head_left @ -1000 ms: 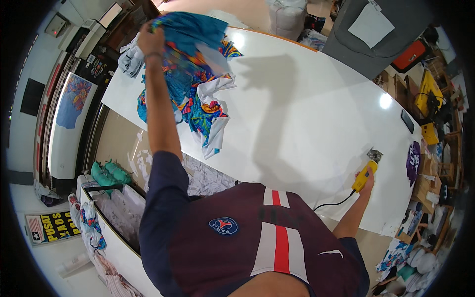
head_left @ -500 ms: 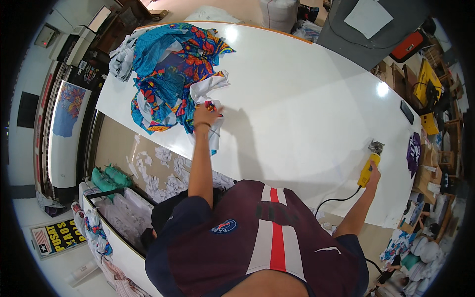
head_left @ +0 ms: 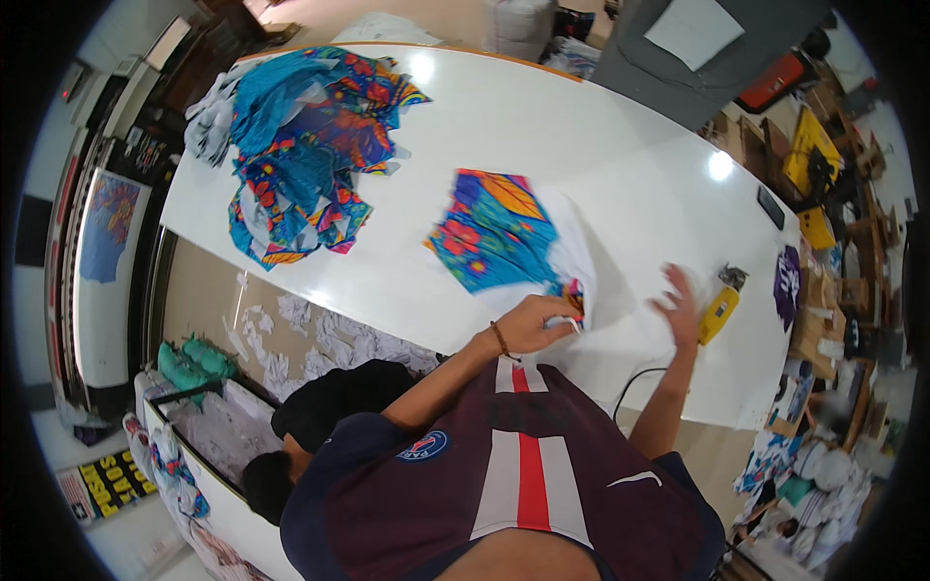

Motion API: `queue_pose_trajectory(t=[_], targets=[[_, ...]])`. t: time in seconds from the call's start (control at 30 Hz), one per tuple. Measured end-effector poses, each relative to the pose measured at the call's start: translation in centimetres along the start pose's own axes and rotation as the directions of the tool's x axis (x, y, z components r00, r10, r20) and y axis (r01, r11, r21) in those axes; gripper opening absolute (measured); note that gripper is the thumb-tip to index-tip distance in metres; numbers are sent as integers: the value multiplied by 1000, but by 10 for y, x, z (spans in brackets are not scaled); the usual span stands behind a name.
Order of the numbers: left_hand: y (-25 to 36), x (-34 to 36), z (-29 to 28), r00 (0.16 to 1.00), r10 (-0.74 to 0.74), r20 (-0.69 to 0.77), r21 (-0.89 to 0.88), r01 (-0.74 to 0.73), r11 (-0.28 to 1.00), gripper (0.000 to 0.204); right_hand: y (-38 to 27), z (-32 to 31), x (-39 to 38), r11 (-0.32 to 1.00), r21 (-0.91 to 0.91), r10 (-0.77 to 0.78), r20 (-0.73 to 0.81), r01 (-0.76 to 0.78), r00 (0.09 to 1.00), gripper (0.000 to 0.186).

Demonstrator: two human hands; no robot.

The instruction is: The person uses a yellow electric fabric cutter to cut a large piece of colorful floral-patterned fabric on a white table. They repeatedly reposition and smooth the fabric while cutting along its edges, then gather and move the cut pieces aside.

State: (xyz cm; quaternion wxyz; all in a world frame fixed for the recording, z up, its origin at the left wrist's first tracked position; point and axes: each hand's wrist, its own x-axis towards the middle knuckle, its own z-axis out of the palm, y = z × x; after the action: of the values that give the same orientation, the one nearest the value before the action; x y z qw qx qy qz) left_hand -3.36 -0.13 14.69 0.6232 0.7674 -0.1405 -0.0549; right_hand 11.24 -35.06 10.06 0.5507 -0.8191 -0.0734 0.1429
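A floral fabric piece in blue, orange and red, with a white underside showing along its right edge, trails across the white table. My left hand is closed on its near right corner, close to my body. My right hand is slightly blurred, its fingers spread and nothing in them. Just right of it lies a yellow corded power tool with a metal head, apart from the hand. Farther left on the table is a heap of similar floral fabric.
A phone and a purple-and-white cloth lie at the table's right edge. The tool's black cord runs toward me. A person in black is low at the left, near paper scraps on the floor. A grey cabinet stands beyond the table.
My left hand has drawn a floral piece off the heap, rightward and toward me. My right hand has let go of the yellow tool, now lying on the table, and moved left of it.
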Motion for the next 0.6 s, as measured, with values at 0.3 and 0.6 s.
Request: queue_pose_trajectory(t=[0.3,0.6], targets=[[102,-10,-132,976,218,-9,238,-210,948,26,-91,49,-41,825,-518,-175,148,227,973,30],[122,8,-257,822,345,-453,684,72,726,24,-83,-73,-16,865,-491,-348,-445,100,825,45]])
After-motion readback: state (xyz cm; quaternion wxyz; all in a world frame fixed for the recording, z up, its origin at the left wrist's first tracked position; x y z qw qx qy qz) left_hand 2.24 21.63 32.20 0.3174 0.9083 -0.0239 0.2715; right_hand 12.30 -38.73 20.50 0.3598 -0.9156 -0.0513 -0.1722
